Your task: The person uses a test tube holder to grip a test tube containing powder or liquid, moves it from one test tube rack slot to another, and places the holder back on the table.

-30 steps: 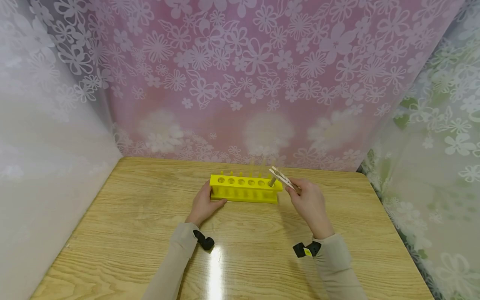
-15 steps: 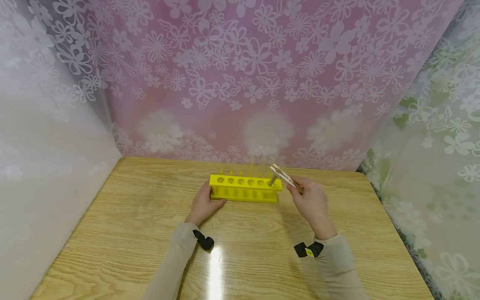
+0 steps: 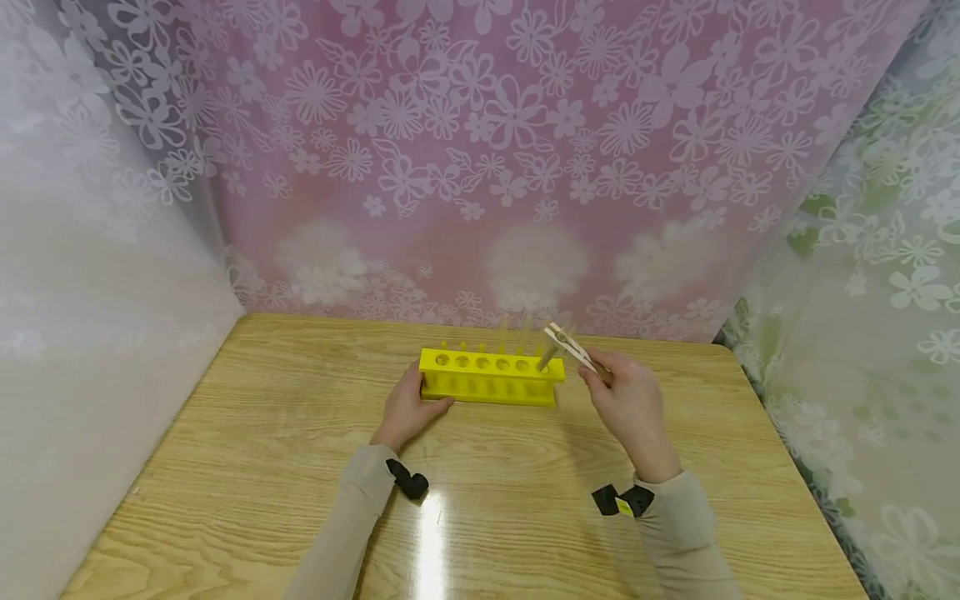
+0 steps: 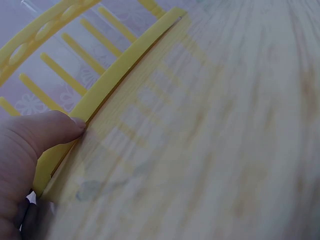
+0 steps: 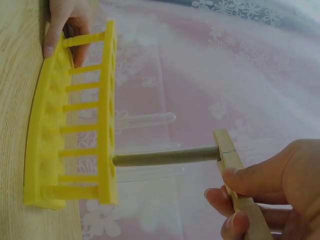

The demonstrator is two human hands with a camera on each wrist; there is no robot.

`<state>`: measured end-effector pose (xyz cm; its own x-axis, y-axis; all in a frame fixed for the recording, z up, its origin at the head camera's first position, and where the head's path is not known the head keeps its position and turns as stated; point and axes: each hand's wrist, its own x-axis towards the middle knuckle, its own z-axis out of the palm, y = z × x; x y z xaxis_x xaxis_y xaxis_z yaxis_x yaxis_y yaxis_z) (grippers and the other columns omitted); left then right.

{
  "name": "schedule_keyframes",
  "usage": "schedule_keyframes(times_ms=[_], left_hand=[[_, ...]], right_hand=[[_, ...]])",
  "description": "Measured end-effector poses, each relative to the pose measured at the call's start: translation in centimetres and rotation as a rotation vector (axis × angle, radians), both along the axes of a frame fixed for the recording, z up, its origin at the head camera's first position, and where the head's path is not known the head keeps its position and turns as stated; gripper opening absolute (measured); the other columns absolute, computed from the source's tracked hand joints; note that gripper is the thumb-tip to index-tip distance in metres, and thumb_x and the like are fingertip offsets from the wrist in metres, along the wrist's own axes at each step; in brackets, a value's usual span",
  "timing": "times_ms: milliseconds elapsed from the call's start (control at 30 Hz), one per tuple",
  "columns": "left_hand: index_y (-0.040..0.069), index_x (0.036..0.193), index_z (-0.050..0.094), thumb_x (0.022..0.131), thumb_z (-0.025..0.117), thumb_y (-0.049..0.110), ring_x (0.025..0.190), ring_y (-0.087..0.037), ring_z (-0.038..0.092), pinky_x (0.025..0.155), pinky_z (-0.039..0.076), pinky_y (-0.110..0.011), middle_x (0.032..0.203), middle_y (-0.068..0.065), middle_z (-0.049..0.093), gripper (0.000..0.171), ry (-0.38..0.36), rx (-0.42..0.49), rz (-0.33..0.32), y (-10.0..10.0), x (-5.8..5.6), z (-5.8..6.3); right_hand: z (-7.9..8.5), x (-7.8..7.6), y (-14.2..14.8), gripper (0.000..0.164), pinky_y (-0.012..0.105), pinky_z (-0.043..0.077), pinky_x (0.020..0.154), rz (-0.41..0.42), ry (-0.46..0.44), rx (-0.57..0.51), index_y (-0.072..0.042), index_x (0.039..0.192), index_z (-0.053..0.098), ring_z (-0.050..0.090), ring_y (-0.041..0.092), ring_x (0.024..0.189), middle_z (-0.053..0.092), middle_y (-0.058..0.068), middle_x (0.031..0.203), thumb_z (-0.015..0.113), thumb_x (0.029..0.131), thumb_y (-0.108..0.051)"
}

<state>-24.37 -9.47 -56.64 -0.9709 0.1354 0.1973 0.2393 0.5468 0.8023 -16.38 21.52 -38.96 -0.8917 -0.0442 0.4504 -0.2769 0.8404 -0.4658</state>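
Observation:
A yellow test tube rack (image 3: 487, 397) stands on the table with a row of holes in its top. My left hand (image 3: 405, 410) grips its left end, the thumb (image 4: 50, 131) lying on the front edge of the base. My right hand (image 3: 628, 410) pinches a wooden test tube holder (image 5: 231, 165) between thumb and fingers. Clamped in that holder's tip is a test tube with grey-brown contents (image 5: 165, 157), slanting down to the left. The tube's rounded lower end is right at the rightmost hole in the rack's top.
Several clear test tubes (image 5: 150, 120) stand upside down on pegs along the rack's back. The wooden table (image 3: 300, 500) has a glare streak near its front. Flowered curtains (image 3: 480, 167) hang behind and at both sides.
My right hand has shifted slightly right, taking the test tube holder along. The tube has risen in the hole and leans more. My left hand and the rack have stayed almost still.

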Motion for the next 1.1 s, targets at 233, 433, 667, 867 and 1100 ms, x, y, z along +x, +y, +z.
schedule_keyframes(times_ms=[233,433,667,867,1100], left_hand=[[0.015,0.146,0.043,0.08,0.084,0.029,0.12,-0.025,0.055,0.104,0.042,-0.046,0.131,-0.008,0.057,0.079,0.0,-0.001,0.004,0.0,0.0,-0.1],[0.014,0.147,0.042,0.08,0.084,0.03,0.123,-0.026,0.053,0.106,0.041,-0.047,0.134,-0.009,0.056,0.081,-0.002,-0.013,0.005,0.0,0.0,0.0],[0.014,0.148,0.041,0.08,0.084,0.03,0.123,-0.026,0.054,0.105,0.041,-0.047,0.134,-0.009,0.056,0.082,-0.014,-0.014,0.006,0.1,0.1,0.3],[0.013,0.149,0.04,0.08,0.084,0.03,0.123,-0.026,0.053,0.106,0.041,-0.046,0.134,-0.009,0.055,0.084,-0.032,-0.015,0.01,0.1,0.2,0.4],[0.013,0.149,0.04,0.08,0.084,0.031,0.125,-0.027,0.052,0.107,0.04,-0.047,0.137,-0.01,0.054,0.084,-0.041,-0.017,0.012,0.1,0.2,0.4]], right_hand=[[0.3,0.0,-0.2,0.029,0.03,0.03,0.045,0.008,0.001,-0.001,0.002,0.114,0.073,0.041,0.016,0.049,0.067,0.013,0.079,0.076,0.087,-0.007],[0.3,0.0,-0.4,0.028,0.031,0.03,0.047,0.011,-0.002,-0.004,0.0,0.113,0.074,0.042,0.016,0.051,0.064,0.01,0.075,0.076,0.087,-0.008],[0.2,-0.2,-0.6,0.028,0.031,0.032,0.047,0.028,0.01,-0.018,0.0,0.113,0.074,0.043,0.016,0.052,0.067,0.011,0.08,0.077,0.086,-0.007],[0.0,-0.5,-0.8,0.028,0.03,0.032,0.047,0.039,0.04,-0.017,0.001,0.112,0.074,0.042,0.015,0.05,0.067,0.01,0.078,0.078,0.085,-0.007],[-0.2,-0.5,-1.1,0.029,0.03,0.032,0.047,0.034,0.01,-0.022,0.0,0.114,0.074,0.042,0.015,0.051,0.069,0.012,0.084,0.077,0.086,-0.008]])
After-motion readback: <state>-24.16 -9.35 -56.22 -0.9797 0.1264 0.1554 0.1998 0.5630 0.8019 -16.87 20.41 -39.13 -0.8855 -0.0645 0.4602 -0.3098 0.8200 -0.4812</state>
